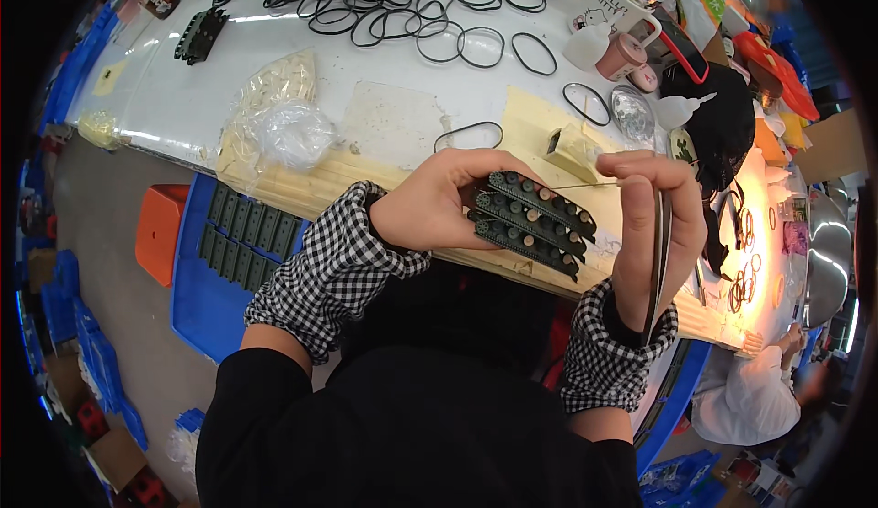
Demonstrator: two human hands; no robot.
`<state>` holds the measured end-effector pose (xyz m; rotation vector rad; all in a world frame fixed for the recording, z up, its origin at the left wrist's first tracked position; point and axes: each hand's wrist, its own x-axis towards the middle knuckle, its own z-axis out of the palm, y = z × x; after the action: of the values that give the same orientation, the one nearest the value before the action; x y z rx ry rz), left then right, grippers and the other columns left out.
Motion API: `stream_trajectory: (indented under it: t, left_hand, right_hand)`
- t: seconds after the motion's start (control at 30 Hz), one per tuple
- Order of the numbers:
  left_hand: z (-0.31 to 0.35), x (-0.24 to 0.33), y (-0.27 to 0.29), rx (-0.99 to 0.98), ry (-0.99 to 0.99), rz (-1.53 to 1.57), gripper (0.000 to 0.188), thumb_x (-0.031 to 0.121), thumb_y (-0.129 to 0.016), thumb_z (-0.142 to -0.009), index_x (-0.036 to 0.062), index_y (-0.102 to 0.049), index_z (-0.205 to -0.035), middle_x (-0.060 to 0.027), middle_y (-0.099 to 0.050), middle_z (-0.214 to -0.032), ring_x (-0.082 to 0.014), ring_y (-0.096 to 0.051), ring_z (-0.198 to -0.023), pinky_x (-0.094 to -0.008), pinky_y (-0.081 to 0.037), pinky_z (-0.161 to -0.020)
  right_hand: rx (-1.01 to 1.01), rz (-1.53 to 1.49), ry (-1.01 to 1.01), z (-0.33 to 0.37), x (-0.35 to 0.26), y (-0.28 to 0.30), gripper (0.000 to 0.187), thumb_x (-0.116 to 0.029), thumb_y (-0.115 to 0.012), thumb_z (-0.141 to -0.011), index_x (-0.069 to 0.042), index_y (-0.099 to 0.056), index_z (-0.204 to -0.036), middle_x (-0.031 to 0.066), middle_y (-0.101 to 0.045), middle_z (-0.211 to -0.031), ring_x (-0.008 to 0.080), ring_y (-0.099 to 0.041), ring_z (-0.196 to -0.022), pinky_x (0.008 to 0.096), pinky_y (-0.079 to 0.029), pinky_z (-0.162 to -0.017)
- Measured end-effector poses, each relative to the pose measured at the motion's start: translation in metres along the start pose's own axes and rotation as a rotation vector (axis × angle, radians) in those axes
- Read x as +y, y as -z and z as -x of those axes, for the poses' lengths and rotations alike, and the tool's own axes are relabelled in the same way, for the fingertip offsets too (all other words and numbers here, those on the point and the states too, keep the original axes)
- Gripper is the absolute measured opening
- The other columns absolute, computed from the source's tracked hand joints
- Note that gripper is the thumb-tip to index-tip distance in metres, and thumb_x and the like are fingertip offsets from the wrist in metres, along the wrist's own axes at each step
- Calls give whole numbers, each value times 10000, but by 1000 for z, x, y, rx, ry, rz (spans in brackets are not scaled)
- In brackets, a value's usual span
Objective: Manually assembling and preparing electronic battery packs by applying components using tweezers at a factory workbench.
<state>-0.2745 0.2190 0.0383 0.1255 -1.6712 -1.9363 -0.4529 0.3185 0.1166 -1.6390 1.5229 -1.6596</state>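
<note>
My left hand (439,199) is closed around a stack of dark green toy tank track units (533,220), with toothed edges and small round wheels, some of them tan-tipped. They tilt down to the right above the table's near edge. My right hand (660,224) pinches a thin needle-like rod (590,184) between thumb and fingertips; its far end reaches the wheels of the top unit. Metal tweezers (659,266) are tucked in the same hand, pointing down toward the wrist. Behind the hands stands a small cream-coloured block-like container (574,149).
Black rubber rings (366,0) are heaped at the back. A plastic bag (291,133) lies left; another dark track unit (200,36) is farther off. A mug (617,5) and a lit area (764,234) are right. Below left, a blue tray (192,298) holds green parts.
</note>
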Motion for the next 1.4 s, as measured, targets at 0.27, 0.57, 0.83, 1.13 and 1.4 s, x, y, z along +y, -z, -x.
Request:
stream_trajectory:
  t: [0.27,0.57,0.83,1.13,1.4]
  left_hand:
    - [1,6,1,-130,147,-3,542,44,-826,-727,-39,-591,-1209,-98,-676,-1132,-149,-640,-1046,-296,-509,-935]
    - [2,6,2,-132,145,-1,531,47,-828,-725,-33,-597,-1197,-82,-674,-1121,-125,-633,-1027,-284,-509,-915]
    - [1,6,2,-138,138,17,551,51,-829,-731,-33,-583,-1217,-75,-674,-1113,-119,-633,-1018,-277,-509,-902]
    - [1,18,0,-113,170,73,552,61,-837,-733,-17,-585,-1218,-48,-674,-1061,-103,-626,-995,-262,-514,-874]
    - [1,17,-1,-104,177,110,530,52,-841,-725,-19,-594,-1188,-43,-668,-1058,-98,-623,-987,-259,-519,-860]
  right_hand:
    - [-158,-231,-264,-3,3,-22,118,-80,-585,-973,33,-555,-956,69,-645,-837,130,-679,-786,231,-539,-704]
    - [-186,-146,-219,-5,4,-24,118,-79,-585,-974,32,-556,-944,64,-646,-805,123,-677,-762,221,-530,-680]
    - [-190,-216,-253,-5,3,-24,112,-83,-605,-962,23,-574,-938,56,-651,-826,102,-644,-773,229,-514,-702]
    - [-321,-69,-88,-8,8,-24,73,-48,-675,-887,10,-632,-887,62,-648,-782,128,-613,-711,248,-488,-676]
    - [-305,-43,-68,-9,7,-25,84,-55,-682,-886,13,-632,-888,65,-645,-771,130,-611,-703,244,-488,-673]
